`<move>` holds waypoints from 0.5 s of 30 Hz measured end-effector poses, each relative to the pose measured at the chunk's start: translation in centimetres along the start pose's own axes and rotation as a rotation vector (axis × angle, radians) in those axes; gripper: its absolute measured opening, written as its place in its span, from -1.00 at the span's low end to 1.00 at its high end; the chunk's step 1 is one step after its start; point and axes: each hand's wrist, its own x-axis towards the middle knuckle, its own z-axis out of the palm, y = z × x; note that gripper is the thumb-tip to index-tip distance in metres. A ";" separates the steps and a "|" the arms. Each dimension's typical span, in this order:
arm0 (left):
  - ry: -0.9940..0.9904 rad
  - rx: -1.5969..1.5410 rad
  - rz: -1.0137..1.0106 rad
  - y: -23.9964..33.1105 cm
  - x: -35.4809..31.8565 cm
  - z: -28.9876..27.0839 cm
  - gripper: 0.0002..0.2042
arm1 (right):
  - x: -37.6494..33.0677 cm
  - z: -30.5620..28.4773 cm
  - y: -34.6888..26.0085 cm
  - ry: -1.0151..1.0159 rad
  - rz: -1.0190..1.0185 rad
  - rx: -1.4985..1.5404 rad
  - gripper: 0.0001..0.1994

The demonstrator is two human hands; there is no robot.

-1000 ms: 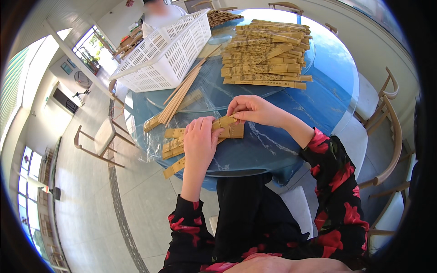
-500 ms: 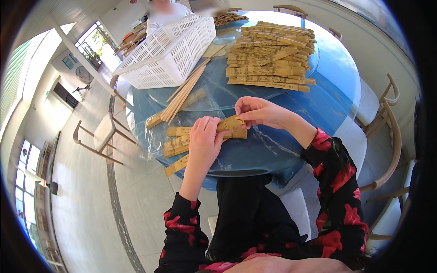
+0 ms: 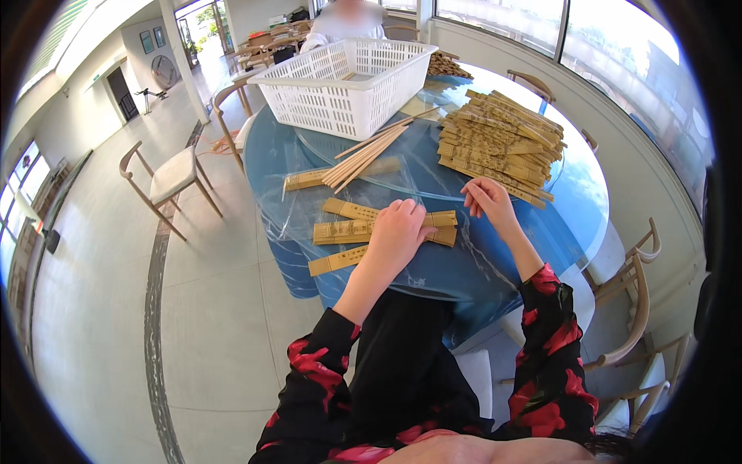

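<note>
My left hand (image 3: 397, 234) is closed over a long tan paper sleeve (image 3: 340, 230) with dark print, near the table's front edge. The sleeve's far end (image 3: 442, 220) sticks out to the right of my thumb. Several similar sleeves lie under and beside it, one of them slanting (image 3: 337, 261) toward me. To the right, my right hand (image 3: 492, 203) hovers over the table, apart from the sleeve. Its fingers are loosely bent and apart, with nothing visible in them. Just beyond my left hand, slender pale wooden sticks (image 3: 366, 158) lie fanned on clear plastic and more sleeves (image 3: 307, 179).
A large heap of tan sleeves (image 3: 502, 143) covers the right side of the round blue table (image 3: 495, 259). A white perforated basket (image 3: 336, 97) stands at the back left, with a brown pile (image 3: 448, 65) beside it. A person (image 3: 345, 27) sits beyond. Wooden chairs (image 3: 174, 178) surround the table.
My right hand has let go of the sleeve's right end and drawn away to the right. My left hand keeps its hold. The view has swung, so everything sits differently in the picture.
</note>
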 end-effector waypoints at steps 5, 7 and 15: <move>-0.006 0.011 0.042 -0.2 -0.1 1.0 -0.74 | 2.1 3.4 -2.3 0.031 -0.206 -0.387 -0.82; -0.011 0.013 0.031 -0.7 -0.3 0.8 -0.73 | 4.3 6.1 -3.9 -0.054 -0.416 -0.685 -0.85; 0.059 -0.078 0.038 0.1 -0.4 2.2 -0.69 | 12.1 14.0 -3.2 -0.226 -1.249 -1.469 -0.90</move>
